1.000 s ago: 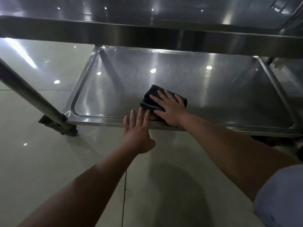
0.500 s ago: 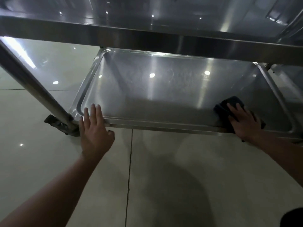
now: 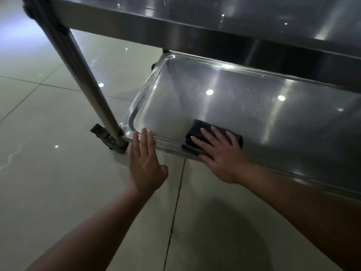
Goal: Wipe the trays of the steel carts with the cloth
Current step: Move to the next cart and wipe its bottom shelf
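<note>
Cloth [image 3: 197, 132] under right hand [image 3: 220, 153]

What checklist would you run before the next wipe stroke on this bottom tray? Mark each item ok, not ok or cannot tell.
1. Cloth lies on the tray, at its near edge: ok.
2. Right hand lies flat on the cloth, fingers spread: ok.
3. Left hand touches the near rim with straight fingertips, beside the leg: ok.
4. Tray surface ahead of the cloth bears nothing in the way: ok.
5. Far right end of the tray: out of frame, cannot tell.
6. Cloth damp or clean: cannot tell.
</note>
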